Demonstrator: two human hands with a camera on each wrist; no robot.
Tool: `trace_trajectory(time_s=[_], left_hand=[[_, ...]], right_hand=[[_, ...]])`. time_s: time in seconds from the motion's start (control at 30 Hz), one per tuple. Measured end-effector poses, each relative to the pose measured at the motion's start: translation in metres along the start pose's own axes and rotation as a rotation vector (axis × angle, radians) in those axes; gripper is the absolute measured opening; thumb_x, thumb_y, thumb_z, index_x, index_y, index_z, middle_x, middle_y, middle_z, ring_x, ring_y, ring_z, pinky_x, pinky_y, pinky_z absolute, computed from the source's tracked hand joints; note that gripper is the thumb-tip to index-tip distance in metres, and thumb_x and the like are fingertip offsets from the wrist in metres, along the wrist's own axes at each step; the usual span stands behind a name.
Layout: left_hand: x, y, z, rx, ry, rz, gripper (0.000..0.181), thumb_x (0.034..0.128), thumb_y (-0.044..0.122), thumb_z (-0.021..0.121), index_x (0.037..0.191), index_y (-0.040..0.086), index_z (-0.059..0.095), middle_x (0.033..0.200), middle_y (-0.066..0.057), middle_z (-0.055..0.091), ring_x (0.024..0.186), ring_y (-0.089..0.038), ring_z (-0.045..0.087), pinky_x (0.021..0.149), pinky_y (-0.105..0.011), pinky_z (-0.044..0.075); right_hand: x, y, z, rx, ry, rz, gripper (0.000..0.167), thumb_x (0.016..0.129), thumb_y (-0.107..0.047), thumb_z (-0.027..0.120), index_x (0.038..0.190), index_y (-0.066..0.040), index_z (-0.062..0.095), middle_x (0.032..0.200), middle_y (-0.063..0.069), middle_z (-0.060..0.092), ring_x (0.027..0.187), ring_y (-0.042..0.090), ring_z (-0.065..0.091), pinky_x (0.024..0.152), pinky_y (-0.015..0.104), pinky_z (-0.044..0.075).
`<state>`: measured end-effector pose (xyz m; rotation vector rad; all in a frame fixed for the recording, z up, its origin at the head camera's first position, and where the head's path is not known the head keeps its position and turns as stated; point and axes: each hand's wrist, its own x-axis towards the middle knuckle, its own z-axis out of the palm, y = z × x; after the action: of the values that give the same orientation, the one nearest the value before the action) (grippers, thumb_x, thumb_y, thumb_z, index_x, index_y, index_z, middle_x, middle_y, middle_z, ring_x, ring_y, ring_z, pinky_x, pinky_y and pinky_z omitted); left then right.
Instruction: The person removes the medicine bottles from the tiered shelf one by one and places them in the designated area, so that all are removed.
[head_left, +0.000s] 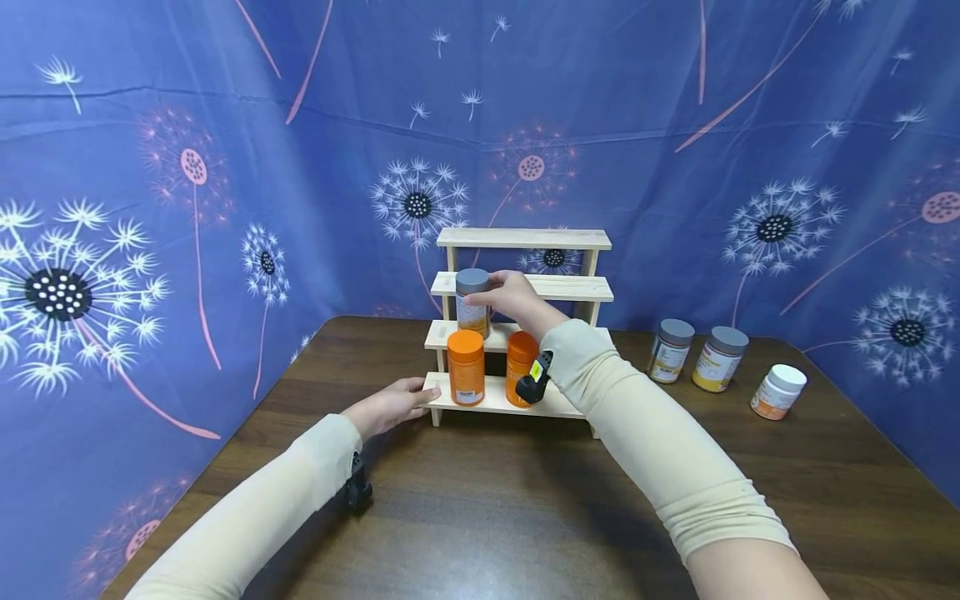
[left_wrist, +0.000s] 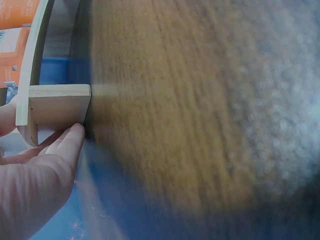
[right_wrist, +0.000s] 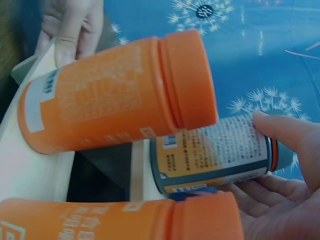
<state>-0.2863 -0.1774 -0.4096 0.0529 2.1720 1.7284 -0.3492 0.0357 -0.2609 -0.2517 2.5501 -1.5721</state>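
Right hand (head_left: pixel 516 298), centre of the frame: thumb and fingers grasp a grey-lidded jar (head_left: pixel 472 300) near its top, from the right. The jar is upright at the left part of the second shelf from the bottom of a four-tier wooden stand (head_left: pixel 525 238); whether its base touches the shelf cannot be told. Left hand (head_left: pixel 393 406), left of centre: grips the left end of the lowest shelf, thumb on top. Two orange jars, the left (head_left: pixel 467 371) and the right (head_left: pixel 519 367), stand on the lowest shelf in front; the left one hides the held jar's base in the head view. The right sleeve (head_left: pixel 637 417) covers part of the stand's right side. Right of the frame, on the brown bench (head_left: pixel 450 500): two grey-capped jars (head_left: pixel 672 350) and a smaller white-lidded jar (head_left: pixel 780 392). Background: blue dandelion-print cloth (head_left: pixel 600 83).
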Motion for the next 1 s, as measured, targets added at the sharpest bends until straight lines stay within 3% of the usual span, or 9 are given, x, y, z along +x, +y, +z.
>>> trace_trajectory(time_s=[0.6, 1.0], left_hand=[[-0.0005, -0.006, 0.0001, 0.01, 0.013, 0.017, 0.052, 0.1034, 0.015, 0.045, 0.145, -0.012, 0.028, 0.141, -0.029, 0.044, 0.12, -0.022, 0.051, 0.116, -0.045, 0.033], [0.0021, -0.0045, -0.0004, 0.008, 0.016, 0.015, 0.053, 0.1037, 0.017, 0.045, 0.146, -0.01, 0.028, 0.142, -0.029, 0.044, 0.131, -0.031, 0.046, 0.116, -0.045, 0.032]], right_hand=[[-0.0019, -0.0014, -0.0028, 0.048, -0.053, 0.06, 0.081, 0.082, -0.023, 0.079, 0.148, -0.004, 0.036, 0.148, 0.014, 0.045, 0.131, 0.028, 0.047, 0.11, 0.042, 0.043], [-0.0002, -0.0001, -0.0019, -0.006, 0.002, 0.073, 0.082, 0.083, -0.031, 0.078, 0.149, -0.009, 0.036, 0.148, 0.011, 0.044, 0.127, 0.027, 0.052, 0.108, 0.041, 0.045]])
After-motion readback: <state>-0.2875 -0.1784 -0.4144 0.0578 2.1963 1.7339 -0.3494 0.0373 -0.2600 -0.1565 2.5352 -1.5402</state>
